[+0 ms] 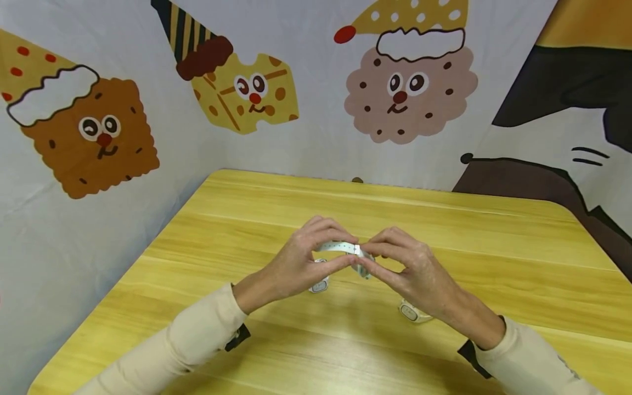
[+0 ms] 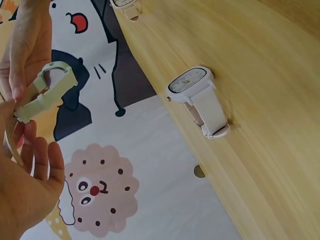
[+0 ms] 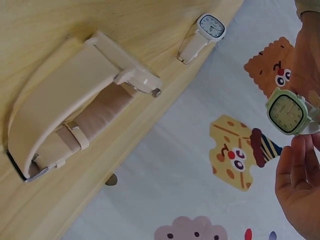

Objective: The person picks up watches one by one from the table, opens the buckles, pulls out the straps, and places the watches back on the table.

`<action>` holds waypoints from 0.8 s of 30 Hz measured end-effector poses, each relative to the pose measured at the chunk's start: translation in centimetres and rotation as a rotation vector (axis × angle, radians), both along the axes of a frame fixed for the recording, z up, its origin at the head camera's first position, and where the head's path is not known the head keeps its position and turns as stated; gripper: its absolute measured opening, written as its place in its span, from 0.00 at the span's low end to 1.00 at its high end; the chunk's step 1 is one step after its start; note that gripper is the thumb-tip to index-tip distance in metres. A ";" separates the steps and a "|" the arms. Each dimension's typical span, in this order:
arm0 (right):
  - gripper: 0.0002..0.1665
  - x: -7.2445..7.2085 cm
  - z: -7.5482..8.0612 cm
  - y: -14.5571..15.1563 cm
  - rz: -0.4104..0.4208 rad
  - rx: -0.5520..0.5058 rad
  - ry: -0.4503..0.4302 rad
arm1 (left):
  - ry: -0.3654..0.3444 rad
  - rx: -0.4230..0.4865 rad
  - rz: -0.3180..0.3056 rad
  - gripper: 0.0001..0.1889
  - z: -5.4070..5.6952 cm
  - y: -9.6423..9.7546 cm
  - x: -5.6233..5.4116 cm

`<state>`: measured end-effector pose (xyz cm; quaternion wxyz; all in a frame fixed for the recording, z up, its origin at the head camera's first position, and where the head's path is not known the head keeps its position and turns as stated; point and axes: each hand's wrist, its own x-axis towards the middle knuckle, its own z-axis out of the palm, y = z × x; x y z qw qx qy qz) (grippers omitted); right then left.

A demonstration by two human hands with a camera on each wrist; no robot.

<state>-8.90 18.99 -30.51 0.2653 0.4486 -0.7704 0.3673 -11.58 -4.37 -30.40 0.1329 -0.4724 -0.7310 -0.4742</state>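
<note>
Both hands hold a pale green wristwatch [image 1: 337, 247] up over the table. My left hand [image 1: 303, 258] pinches its strap between thumb and fingers, with the free strap end arching along the fingers. My right hand [image 1: 412, 266] pinches the strap close by, at the light keeper loop. The strap is threaded into a closed ring, as the left wrist view shows. The watch's squarish dial [image 3: 287, 112] shows in the right wrist view. Below the hands lie a white watch [image 1: 320, 285], nearer the left hand, and a cream watch [image 1: 411, 311] under the right wrist.
The wooden table [image 1: 222, 219] runs back to a white cloth [image 1: 316, 148] printed with cartoon biscuits and cheese. The white watch [image 2: 207, 107] and the cream watch [image 3: 65, 95] both rest on the tabletop with their straps looped. Dark bands show at both sleeve cuffs.
</note>
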 end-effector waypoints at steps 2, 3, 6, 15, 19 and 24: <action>0.21 0.0 0.0 0.0 0.003 0.004 0.003 | -0.001 0.001 -0.009 0.10 0.0 -0.1 0.0; 0.21 0.0 0.0 0.0 0.005 0.006 0.005 | 0.000 0.001 -0.013 0.10 0.0 -0.1 -0.1; 0.21 0.2 0.0 -0.1 0.002 0.016 0.011 | -0.013 0.007 -0.028 0.09 0.0 -0.2 -0.1; 0.20 0.7 0.2 -0.4 -0.014 0.015 -0.035 | -0.152 0.025 -0.102 0.09 -0.2 -0.6 -0.3; 0.21 0.8 0.2 -0.7 -0.004 -0.016 -0.017 | -0.204 0.033 -0.108 0.08 -0.3 -0.6 -0.3; 0.21 0.7 0.2 -0.9 0.020 -0.032 -0.026 | -0.241 0.039 -0.096 0.08 -0.5 -0.4 -0.1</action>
